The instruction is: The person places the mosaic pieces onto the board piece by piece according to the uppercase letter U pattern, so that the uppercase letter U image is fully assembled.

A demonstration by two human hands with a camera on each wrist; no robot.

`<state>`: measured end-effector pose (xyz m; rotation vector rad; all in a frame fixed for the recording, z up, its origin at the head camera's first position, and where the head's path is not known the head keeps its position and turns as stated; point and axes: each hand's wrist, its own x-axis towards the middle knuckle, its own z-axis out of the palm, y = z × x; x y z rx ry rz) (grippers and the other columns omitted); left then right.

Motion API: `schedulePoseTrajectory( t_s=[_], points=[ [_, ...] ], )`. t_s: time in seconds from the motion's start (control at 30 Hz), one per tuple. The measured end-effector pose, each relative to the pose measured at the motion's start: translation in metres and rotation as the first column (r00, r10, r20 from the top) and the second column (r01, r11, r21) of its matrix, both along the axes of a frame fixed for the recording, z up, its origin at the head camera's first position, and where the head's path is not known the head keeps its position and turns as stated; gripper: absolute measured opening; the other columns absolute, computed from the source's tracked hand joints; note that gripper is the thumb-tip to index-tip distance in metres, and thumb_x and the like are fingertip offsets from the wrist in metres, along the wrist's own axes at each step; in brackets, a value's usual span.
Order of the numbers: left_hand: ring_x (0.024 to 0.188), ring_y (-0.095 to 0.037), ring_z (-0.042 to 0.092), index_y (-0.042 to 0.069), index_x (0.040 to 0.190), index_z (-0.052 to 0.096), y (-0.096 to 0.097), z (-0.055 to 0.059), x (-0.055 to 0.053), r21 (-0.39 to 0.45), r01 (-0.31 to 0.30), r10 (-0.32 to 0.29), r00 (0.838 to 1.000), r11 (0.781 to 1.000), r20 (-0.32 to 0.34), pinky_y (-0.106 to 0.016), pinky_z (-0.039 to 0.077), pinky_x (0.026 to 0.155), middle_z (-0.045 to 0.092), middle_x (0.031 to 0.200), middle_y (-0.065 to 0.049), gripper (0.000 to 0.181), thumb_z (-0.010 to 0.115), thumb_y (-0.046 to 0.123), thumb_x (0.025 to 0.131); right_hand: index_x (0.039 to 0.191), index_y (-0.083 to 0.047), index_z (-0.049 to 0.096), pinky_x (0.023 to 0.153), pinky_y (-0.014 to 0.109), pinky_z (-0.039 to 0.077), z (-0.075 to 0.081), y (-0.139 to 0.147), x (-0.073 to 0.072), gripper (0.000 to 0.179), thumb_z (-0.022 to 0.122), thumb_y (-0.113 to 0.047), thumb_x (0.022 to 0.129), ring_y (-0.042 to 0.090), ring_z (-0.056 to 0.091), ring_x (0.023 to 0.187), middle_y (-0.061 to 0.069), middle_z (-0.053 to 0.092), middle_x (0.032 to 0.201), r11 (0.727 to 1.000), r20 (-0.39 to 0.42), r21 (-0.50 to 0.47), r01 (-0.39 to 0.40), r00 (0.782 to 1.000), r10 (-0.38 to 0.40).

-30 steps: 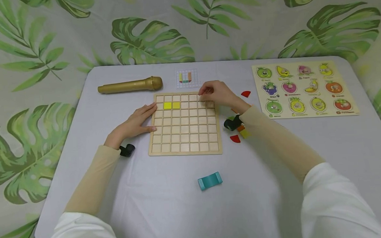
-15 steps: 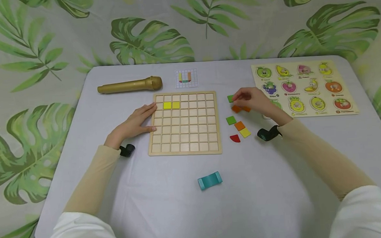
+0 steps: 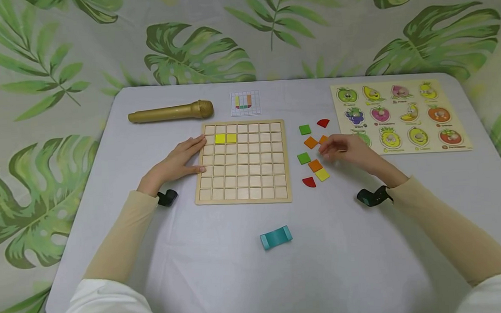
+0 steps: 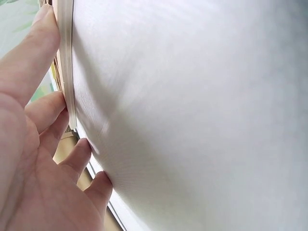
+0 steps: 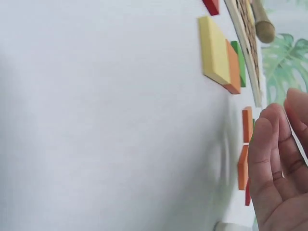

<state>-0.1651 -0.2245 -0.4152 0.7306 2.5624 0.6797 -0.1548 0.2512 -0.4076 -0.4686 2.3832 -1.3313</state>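
My left hand (image 3: pixel 174 159) lies along the left side of the wooden grid board (image 3: pixel 244 202), its thumb and fingers touching the edge. In the left wrist view its fingertips meet the board's edge (image 4: pixel 68 57). Two yellow square tiles (image 3: pixel 226 138) sit side by side in the board's second row. To the right of the board my right hand (image 3: pixel 348 151) hovers with loosely bent fingers, nothing showing between them. Its fingertips overlap an orange tile (image 3: pixel 323 138). Around it lie a green tile (image 3: pixel 304 158), another orange tile (image 3: pixel 315 165) and a yellow tile (image 3: pixel 322 174).
Red quarter-circle pieces (image 3: pixel 309 182) lie among the loose tiles. Behind the board is a pattern card (image 3: pixel 245 110) with a coloured U. A gold microphone (image 3: pixel 169 113) lies back left, a fruit puzzle board (image 3: pixel 406 120) back right, a teal curved block (image 3: pixel 276 238) in front.
My right hand has moved from the board's upper right, past the far tiles, to the right and nearer me. It uncovered the loose pieces. The left hand has stayed at the board's edge.
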Motion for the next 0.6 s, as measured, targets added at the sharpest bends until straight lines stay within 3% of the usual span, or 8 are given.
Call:
schedulePoseTrajectory(
  t_s=[0.1,0.23,0.6],
  points=[
    [0.143,-0.039,0.002,0.001,0.152,0.016,0.0,0.0,0.0,-0.001,-0.002,0.002,1.0,1.0,0.005,-0.055,0.008,0.112,0.008,0.159,-0.013,0.082,0.065,0.028,0.093,0.107,0.002,0.065,0.075,0.018,0.046,-0.008,0.003,0.007,0.018,0.066,-0.003,0.09,0.02,0.057,0.086,0.016,0.065,0.101,0.999,-0.002,0.016,-0.045,0.999,0.045],
    [0.143,-0.039,0.003,0.001,0.152,0.016,0.0,-0.001,-0.001,-0.002,0.002,-0.002,1.0,1.0,0.001,-0.055,0.008,0.112,0.008,0.159,-0.013,0.082,0.064,0.028,0.093,0.105,0.0,0.066,0.075,0.017,0.047,-0.018,0.004,0.015,0.02,0.071,-0.003,0.086,0.021,0.056,0.085,0.012,0.065,0.098,0.997,-0.01,0.069,-0.045,0.999,0.046],
    [0.142,-0.041,0.004,0.0,0.152,0.016,0.0,-0.001,0.0,0.007,0.009,-0.009,1.0,1.0,-0.011,-0.055,0.008,0.112,0.009,0.159,-0.014,0.082,0.065,0.027,0.093,0.094,-0.005,0.067,0.068,0.02,0.045,-0.016,-0.002,0.029,0.022,0.078,0.002,0.077,0.019,0.053,0.08,0.004,0.062,0.089,0.989,-0.204,0.129,-0.074,0.974,0.099]
  ],
)
